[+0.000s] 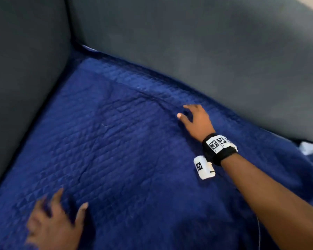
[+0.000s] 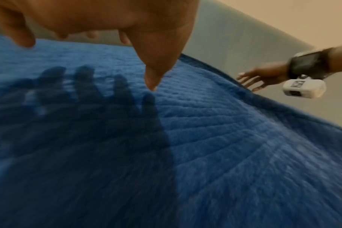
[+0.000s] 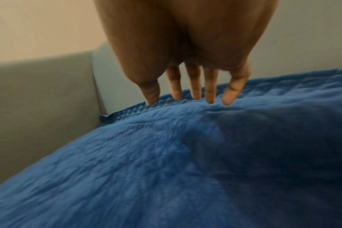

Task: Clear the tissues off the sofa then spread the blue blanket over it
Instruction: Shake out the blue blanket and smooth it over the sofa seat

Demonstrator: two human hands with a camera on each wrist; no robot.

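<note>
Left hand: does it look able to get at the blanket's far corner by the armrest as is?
Probably yes. The left hand lies open on the blue blanket near the front edge, and nothing lies between it and the far corner; it would need a long forward reach.

I see the gray sofa (image 1: 188, 42) with its back and one arm. The blue blanket (image 1: 125, 150) lies flat on the seat, right up to the corner. Near the back it has a small wrinkle.

Blue blanket (image 1: 126, 159) with a quilted diamond and ribbed stitch pattern; dark grey sofa (image 1: 188, 42); black wrist strap (image 1: 219, 152) bearing white tags printed with black square codes.
</note>
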